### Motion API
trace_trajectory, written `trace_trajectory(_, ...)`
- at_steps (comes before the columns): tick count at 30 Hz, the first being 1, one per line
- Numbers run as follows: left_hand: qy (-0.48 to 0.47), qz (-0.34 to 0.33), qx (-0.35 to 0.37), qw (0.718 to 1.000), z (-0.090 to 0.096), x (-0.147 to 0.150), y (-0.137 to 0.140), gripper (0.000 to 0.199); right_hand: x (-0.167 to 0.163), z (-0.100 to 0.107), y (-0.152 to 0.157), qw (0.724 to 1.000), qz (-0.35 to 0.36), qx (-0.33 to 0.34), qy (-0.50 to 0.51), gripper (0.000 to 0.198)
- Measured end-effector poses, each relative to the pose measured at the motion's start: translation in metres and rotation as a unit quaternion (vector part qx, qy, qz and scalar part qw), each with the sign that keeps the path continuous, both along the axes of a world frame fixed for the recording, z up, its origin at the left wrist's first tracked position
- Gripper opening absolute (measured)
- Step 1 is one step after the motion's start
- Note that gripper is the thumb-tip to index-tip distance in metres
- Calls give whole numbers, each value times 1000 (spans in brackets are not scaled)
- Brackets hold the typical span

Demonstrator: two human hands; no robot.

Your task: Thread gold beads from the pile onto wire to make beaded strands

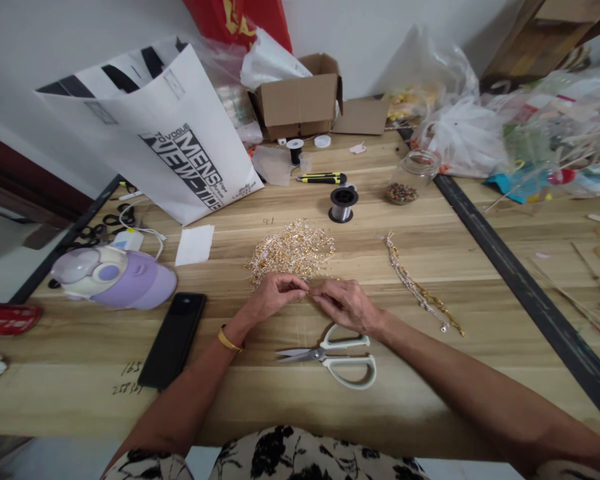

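In the head view my left hand [279,295] and my right hand [347,303] meet fingertip to fingertip over the table. Both are pinched, and what sits between the fingers is too small to name. Just beyond them spreads a pile of small gold and clear beads or jewellery pieces [293,248]. White-handled scissors [325,353] lie below my hands, blades pointing left and slightly parted. Off to the right rest several gold and silver chains [415,287], side by side. A gold bangle [229,339] circles my left wrist.
A spool of thin wire [343,205], a yellow-black utility knife [324,178] and a jar of beads [405,183] stand behind the pile. Leftward are a black phone [173,340], a purple bottle [125,279] and a white bag [175,140]. A cardboard box [300,103] stands at the back.
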State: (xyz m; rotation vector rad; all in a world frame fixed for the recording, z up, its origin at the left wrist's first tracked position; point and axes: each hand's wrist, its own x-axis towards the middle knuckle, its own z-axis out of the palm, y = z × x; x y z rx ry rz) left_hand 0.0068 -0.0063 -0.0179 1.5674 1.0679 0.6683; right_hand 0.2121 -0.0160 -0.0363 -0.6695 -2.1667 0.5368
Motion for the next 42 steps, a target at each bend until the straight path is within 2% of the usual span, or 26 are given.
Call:
trace_trajectory(37, 7, -4, 4, 1000, 0, 1, 0, 15, 0, 0, 0, 1000, -4, -10, -12, 9)
trace_trajectory(42, 8, 2, 4, 1000, 5, 3, -1, 13, 0, 0, 0, 1000, 0, -7, -6, 8)
